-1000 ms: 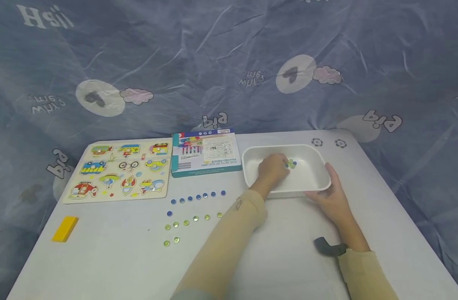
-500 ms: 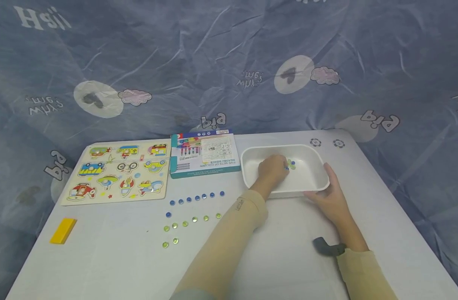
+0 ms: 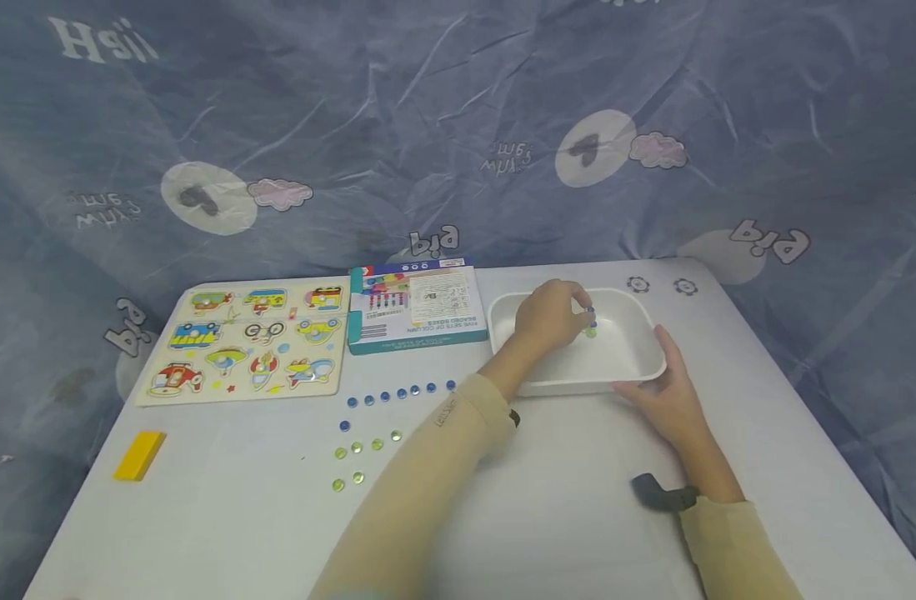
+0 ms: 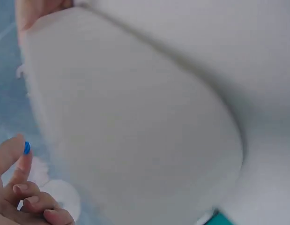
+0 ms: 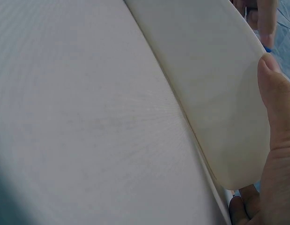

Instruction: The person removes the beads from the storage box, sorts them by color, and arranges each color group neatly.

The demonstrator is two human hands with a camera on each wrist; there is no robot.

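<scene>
Over the white tray (image 3: pixel 563 388), my left hand (image 3: pixel 545 315) pinches a small round blue bead (image 4: pixel 26 148) between thumb and forefinger. The other fingers are curled in toward the palm in the left wrist view. Just beneath these fingertips, several blue and green beads (image 3: pixel 593 330) lie in the tray, partly hidden. My right hand (image 3: pixel 669 398) grips the tray's near right corner, its thumb (image 5: pixel 270 70) at the rim and fingers below in the right wrist view. To the left on the table run a row of blue beads (image 3: pixel 385 396) and rows of green beads (image 3: pixel 377 444), partly covered by the left sleeve.
A boxed bead set (image 3: pixel 416 308) lies left of the tray, close to it. Farther left is a wooden puzzle board (image 3: pixel 240 340) with vehicle pictures. A yellow block (image 3: pixel 138 456) sits near the table's left edge. A patterned blue cloth (image 3: pixel 367 125) hangs behind the table.
My left hand has risen from the tray floor and shifted toward its far side, a blue bead now showing at the fingertips. My right hand keeps its grip on the corner.
</scene>
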